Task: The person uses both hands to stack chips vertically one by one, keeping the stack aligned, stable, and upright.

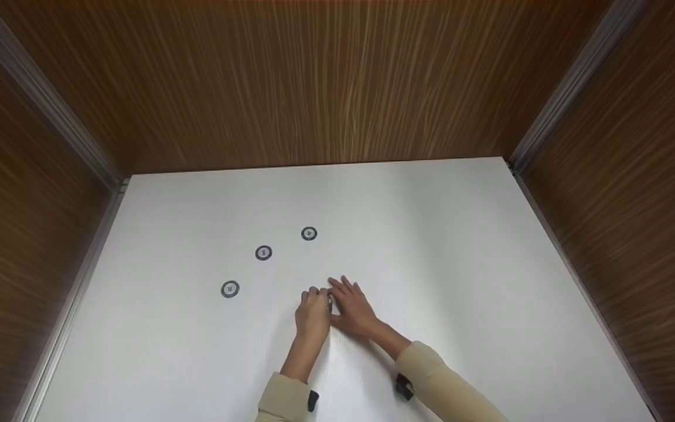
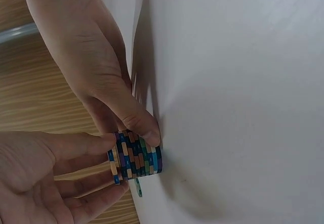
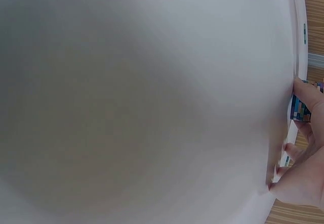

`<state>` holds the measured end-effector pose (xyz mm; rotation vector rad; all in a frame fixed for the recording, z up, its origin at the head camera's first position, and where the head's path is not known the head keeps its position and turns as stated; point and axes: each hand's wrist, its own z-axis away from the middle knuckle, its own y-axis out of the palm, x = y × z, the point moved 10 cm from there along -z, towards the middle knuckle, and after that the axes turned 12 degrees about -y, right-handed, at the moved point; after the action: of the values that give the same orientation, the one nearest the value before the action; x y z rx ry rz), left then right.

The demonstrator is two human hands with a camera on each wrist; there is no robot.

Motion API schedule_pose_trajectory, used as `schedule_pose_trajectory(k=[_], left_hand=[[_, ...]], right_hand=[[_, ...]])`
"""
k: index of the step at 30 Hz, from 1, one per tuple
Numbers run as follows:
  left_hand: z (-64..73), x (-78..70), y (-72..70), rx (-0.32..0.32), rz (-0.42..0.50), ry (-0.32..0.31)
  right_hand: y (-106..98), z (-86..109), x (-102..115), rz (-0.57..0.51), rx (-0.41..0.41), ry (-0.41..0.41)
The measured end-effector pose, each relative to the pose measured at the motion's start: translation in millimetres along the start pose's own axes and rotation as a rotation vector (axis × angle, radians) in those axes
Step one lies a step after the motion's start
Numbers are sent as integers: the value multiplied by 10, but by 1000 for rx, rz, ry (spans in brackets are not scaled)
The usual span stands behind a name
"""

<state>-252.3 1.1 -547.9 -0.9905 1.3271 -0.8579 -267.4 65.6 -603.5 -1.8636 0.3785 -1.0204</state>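
Note:
A stack of poker chips [image 2: 137, 158] with multicoloured edges stands on the white table between both hands. My left hand [image 1: 312, 316] pinches the top chip [image 2: 114, 169], which sits tilted and partly apart from the stack in the left wrist view. My right hand [image 1: 354, 308] holds the stack lower down, its thumb [image 2: 148, 137] against the side close to the tabletop. From the head view the stack is mostly hidden by the hands. Three single chips lie flat beyond and left of them: a near one [image 1: 230, 289], a middle one [image 1: 263, 252] and a far one [image 1: 309, 233].
The white table [image 1: 460, 264] spreads out on both sides of the hands. Wood-grain panels enclose it at the back [image 1: 314, 82], left and right, with metal posts at the rear corners. Dark straps show at both cuffs.

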Motion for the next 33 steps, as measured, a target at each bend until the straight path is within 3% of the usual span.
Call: schedule_pose_trajectory(k=[13,24,33], left_hand=[[-20,-46,-10,-63,32,46],[-18,-23,32,-2,24,0],[-22,-14,37,3,16,-4]], right_hand=[[-1,1,-12,-8,10,11],[15,5,-11,23,-4,-8],[36,5,-36,33,18,19]])
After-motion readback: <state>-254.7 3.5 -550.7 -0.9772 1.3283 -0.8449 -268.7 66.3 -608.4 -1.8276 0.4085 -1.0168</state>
